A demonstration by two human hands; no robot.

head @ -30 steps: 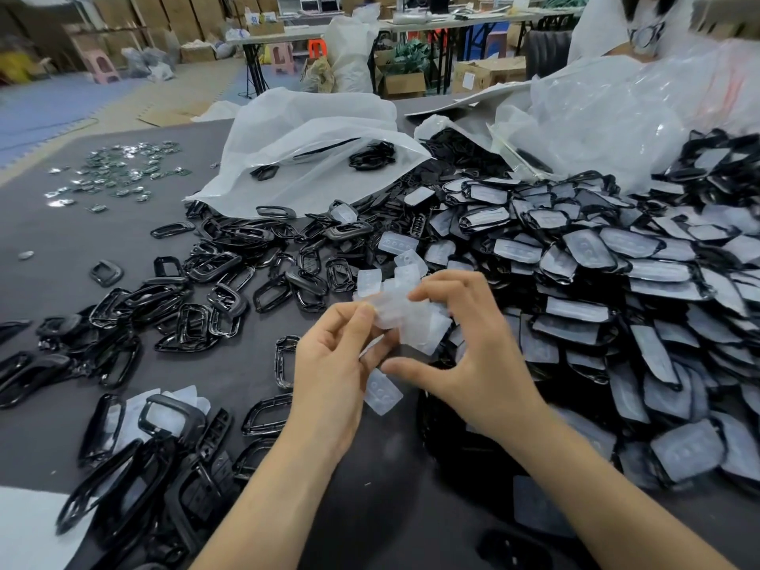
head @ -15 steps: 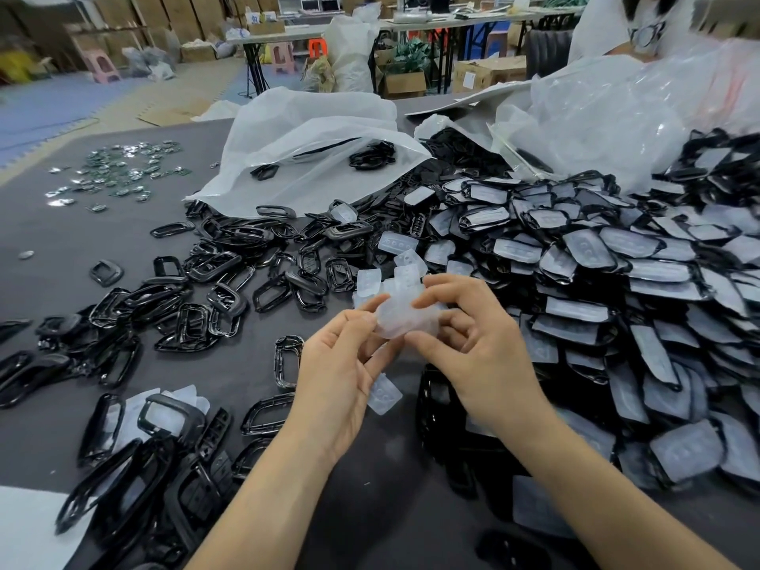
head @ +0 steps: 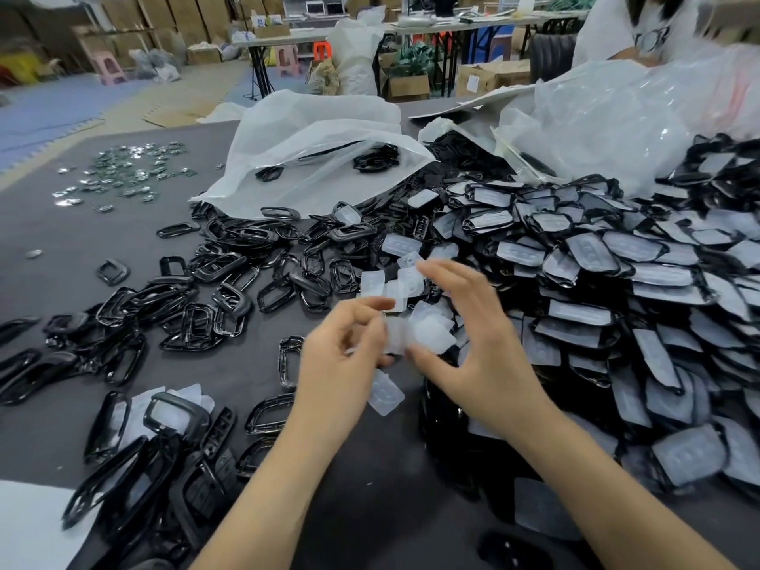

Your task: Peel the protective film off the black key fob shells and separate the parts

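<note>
Warehouse-type room. Blue foam mats (head: 53, 113) on floor far left, flattened cardboard (head: 181, 113) beside. Stacked cartons (head: 123, 14) along back wall, folding tables (head: 312, 35) w/ black legs mid-room, pink stools (head: 109, 67) + white sack (head: 357, 55) nearby. Dark grey worktop (head: 82, 248) up front.

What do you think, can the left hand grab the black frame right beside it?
Probably yes: the black frame lies just beside the left hand, nothing between them. But its fingers already pinch film pieces, so they may need dropping first.
</note>
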